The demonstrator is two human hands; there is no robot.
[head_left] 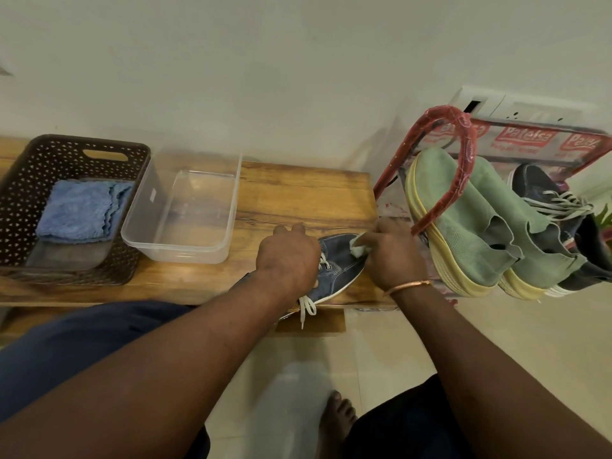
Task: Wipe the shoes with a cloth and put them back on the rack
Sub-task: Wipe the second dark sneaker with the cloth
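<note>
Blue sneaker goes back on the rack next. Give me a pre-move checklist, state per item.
1. Left hand grips the blue sneaker on the bench: ok.
2. Right hand pinches the pale cloth against the toe: ok.
3. Whole shoe wiped: cannot tell, since the heel is hidden under the left arm.
4. Free slot on the rack: cannot tell. The green shoes and a dark sneaker fill the part in view.
5. Lace tucked in: not ok. It hangs loose over the bench edge and might snag on lifting.
</note>
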